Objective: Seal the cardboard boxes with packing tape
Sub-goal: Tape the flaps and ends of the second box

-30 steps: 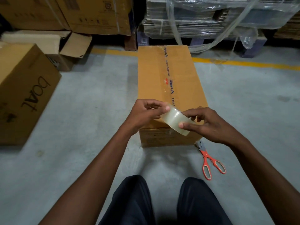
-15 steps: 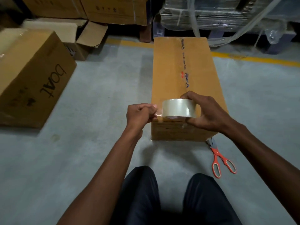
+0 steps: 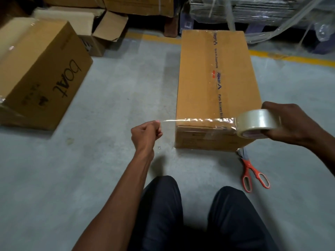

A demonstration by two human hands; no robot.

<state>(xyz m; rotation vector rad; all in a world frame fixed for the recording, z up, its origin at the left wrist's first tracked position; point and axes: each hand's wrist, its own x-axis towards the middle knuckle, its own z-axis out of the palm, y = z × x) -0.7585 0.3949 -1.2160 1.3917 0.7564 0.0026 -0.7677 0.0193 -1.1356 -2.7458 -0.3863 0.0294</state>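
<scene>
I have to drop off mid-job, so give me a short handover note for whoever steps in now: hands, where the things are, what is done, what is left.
Left hand: pinches the free end of the tape strip, left of the box.
Right hand: grips the tape roll at the box's near right corner.
Box: on the floor, printed tape already along its top seam. The strip is stretched across its near top edge; whether it is stuck down cannot be told.
Scissors: on the floor by the near right corner.
Left: press the strip down, cut it. The boAt box on the left looks taped already.
</scene>
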